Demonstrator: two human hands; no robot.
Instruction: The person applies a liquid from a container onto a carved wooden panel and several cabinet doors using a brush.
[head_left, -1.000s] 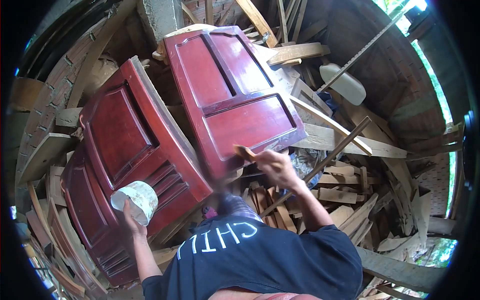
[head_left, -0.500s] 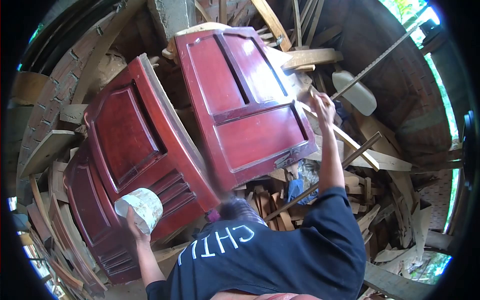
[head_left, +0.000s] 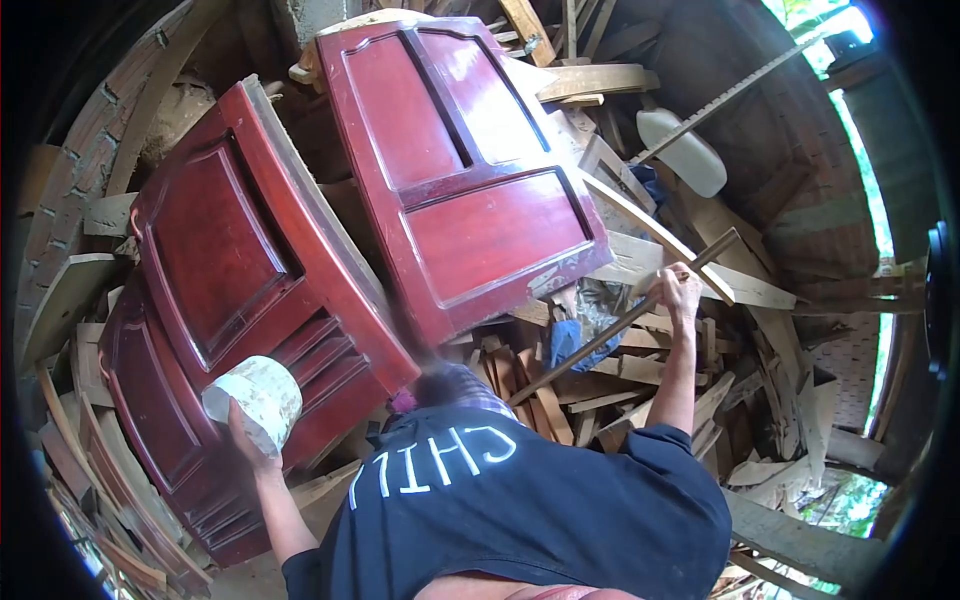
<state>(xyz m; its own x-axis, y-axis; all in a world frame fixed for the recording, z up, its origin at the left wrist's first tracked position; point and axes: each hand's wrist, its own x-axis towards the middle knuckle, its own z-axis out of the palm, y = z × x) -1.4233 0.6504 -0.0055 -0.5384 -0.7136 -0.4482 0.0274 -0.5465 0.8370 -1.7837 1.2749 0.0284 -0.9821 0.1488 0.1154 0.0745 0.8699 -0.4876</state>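
A white plastic tub (head_left: 262,395), tilted and marked with brownish smears, is in my left hand (head_left: 246,438), its fingers wrapped round the side. Behind it lies a dark red panelled wooden door (head_left: 215,260) with carved grooves. My right hand (head_left: 678,290) is closed and raised right of a second glossy red panel (head_left: 490,235), below its lower right corner. In this view the hand overlaps a long thin wooden stick (head_left: 610,332); I cannot tell what its fingers hold.
Offcuts and scrap wood (head_left: 640,370) are piled beneath and around the panels. A blue cloth (head_left: 566,345) lies among them. At the upper right, a white jug (head_left: 682,152) is beside a long notched strip (head_left: 740,92). Curved boards (head_left: 75,300) lean along the left.
My right hand has come down from the right edge of the second panel to the stick. The left hand still grips the tub. The whole view has shifted slightly.
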